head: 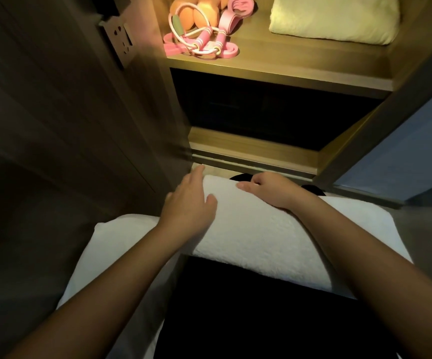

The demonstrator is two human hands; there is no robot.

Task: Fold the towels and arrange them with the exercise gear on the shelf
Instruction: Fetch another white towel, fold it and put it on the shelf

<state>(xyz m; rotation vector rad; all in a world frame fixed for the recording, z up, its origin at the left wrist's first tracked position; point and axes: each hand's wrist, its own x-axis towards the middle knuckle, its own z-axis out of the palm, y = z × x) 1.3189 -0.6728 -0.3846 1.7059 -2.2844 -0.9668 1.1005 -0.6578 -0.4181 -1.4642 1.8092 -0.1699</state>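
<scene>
Left hand (189, 200): fingers straight and slightly spread, palm down, resting flat on the left end of the white terry-cloth towel (261, 234). It holds nothing.

Right hand (269, 190): fingers curled over the far folded edge of the same towel, thumb lying along the top surface and pointing left. The towel edge is held between the thumb and the curled fingers.

Head view, lower area: the white terry-cloth towel lies across the person's lap, over dark trousers (235, 307). The upper folded layer forms a thick band running from the left hand down to the right. A lower layer extends beyond it on both sides.

Head view, upper area: a lit wooden shelf (287, 76) stands directly ahead of the lap. At its left end lie pink elastic exercise bands with handles (199, 40), tangled together, and touching them on the far side are orange rounded weights (206, 10). At its right end, well apart from the bands, a cream folded towel (334, 19) lies flat. Below the shelf board is a dark compartment (261, 107); its contents cannot be made out. A wall socket plate (117, 40) sits on the panel left of the shelf.
</scene>
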